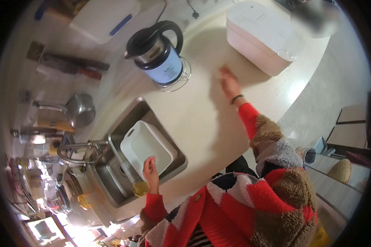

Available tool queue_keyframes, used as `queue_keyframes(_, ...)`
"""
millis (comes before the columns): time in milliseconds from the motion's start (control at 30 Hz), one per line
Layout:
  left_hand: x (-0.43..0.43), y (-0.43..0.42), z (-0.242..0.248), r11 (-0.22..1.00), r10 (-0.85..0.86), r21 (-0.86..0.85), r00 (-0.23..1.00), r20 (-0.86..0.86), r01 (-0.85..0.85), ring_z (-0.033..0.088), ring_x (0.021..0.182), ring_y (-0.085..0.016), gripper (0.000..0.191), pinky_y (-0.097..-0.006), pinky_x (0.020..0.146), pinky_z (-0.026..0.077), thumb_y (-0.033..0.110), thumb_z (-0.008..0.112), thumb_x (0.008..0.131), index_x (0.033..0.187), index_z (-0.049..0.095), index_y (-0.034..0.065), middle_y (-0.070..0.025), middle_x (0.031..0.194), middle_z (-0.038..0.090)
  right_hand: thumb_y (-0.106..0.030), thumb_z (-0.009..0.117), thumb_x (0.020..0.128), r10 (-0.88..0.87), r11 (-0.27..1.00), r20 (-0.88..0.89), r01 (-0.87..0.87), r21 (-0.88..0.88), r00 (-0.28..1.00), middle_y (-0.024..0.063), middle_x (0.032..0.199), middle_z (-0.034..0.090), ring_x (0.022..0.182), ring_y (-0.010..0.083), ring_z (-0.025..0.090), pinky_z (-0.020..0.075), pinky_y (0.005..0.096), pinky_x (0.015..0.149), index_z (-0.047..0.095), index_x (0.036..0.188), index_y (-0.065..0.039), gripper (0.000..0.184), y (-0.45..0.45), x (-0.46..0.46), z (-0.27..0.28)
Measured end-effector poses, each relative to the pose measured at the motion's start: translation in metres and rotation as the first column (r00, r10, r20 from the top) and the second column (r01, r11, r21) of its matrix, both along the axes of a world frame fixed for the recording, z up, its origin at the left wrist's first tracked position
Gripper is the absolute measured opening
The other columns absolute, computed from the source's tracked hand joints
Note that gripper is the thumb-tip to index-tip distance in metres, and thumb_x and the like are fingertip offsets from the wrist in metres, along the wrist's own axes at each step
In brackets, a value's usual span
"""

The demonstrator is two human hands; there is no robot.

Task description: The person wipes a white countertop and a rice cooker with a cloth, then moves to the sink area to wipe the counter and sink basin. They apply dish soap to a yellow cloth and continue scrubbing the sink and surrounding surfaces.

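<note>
My left hand (151, 173) is over the near edge of a white plastic basin (148, 140) in the stainless steel sink (180, 166). Nothing shows in its slightly curled fingers. Close beside that wrist, a yellow-green scrubber or sponge (140, 189) lies at the sink's edge. My right arm reaches across the pale countertop (198, 129). Motion blurs my right hand (229, 82), and whether anything is under its fingers is unclear. It is between an electric kettle (165, 66) and a white lidded box (258, 40).
The kettle stands on a wire rack (188, 74) by the wall. A curved faucet (65, 151) rises behind the sink. A saucepan (80, 110) and knives (77, 66) are along the wall. A round metal pot (315, 18) stands beyond the box. Shelves (324, 176) are at the right.
</note>
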State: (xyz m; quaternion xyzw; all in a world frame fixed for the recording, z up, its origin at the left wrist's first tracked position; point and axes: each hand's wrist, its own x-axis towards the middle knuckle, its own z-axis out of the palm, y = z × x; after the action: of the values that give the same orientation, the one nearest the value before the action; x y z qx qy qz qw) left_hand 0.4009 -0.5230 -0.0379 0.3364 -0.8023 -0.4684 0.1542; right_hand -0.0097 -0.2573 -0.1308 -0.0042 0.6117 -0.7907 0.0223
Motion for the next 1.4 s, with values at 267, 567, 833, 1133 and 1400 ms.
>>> queue_keyframes(267,-0.209,0.005,0.017,0.977,-0.194,0.077,0.978,-0.073,0.200,0.056,0.108,-0.016,0.031,-0.0309,0.092,0.044,0.020,0.051,0.098,0.124,0.055,0.0038,-0.0066,0.122,0.058,-0.020,0.047,0.090,0.768,0.633,-0.492,-0.370,0.679,0.411,0.0150,0.120,0.059,0.110,0.0321,0.055,0.0426,0.0424,0.097,0.059,0.119,-0.007,0.033,-0.127,0.155,0.031)
queue_keyframes(567,-0.321,0.002,-0.003,0.420,0.372,0.906,0.921,-0.114,-0.058,0.056,0.108,-0.031,0.041,-0.0429,0.091,0.049,0.027,0.053,0.097,0.128,0.041,0.0034,-0.0187,0.118,0.053,-0.012,0.052,0.090,0.229,0.952,-0.105,-0.200,0.233,0.968,0.0172,0.092,0.063,0.083,0.0368,0.060,0.0474,0.0448,0.072,0.061,0.107,-0.006,0.020,-0.085,0.043,0.088)
queue_keyframes(833,-0.343,-0.008,-0.034,0.341,0.496,0.927,0.868,-0.035,-0.157,0.060,0.091,-0.026,0.026,-0.0426,0.087,0.050,0.027,0.048,0.099,0.119,0.053,0.0113,-0.0087,0.103,0.058,-0.014,0.060,0.084,0.240,0.877,-0.542,0.059,0.476,0.806,0.0224,0.120,0.058,0.097,0.0406,0.060,0.0492,0.0417,0.086,0.051,0.130,-0.003,0.048,-0.123,0.017,0.100)
queue_keyframes(1133,-0.290,-0.057,-0.036,0.425,0.417,0.875,0.908,0.038,-0.231,0.054,0.073,-0.016,0.015,-0.0280,0.060,0.042,0.032,0.052,0.095,0.103,0.055,0.0188,-0.0042,0.088,0.056,-0.009,0.052,0.088,0.208,0.942,-0.014,-0.197,0.272,0.978,0.0176,0.105,0.064,0.098,0.0356,0.060,0.0479,0.0413,0.087,0.062,0.106,-0.002,0.022,-0.054,-0.049,0.055)
queue_keyframes(1400,-0.283,-0.036,-0.002,0.370,0.382,0.908,0.923,0.044,-0.196,0.051,0.074,-0.017,0.029,-0.0587,0.092,0.047,0.037,0.053,0.093,0.104,0.057,0.0100,-0.0034,0.089,0.056,-0.004,0.050,0.082,0.257,0.345,-0.403,0.306,0.887,0.878,0.0176,0.135,0.048,0.122,0.0326,0.049,0.0422,0.0418,0.098,0.049,0.130,-0.004,0.048,-0.094,-0.157,0.038)
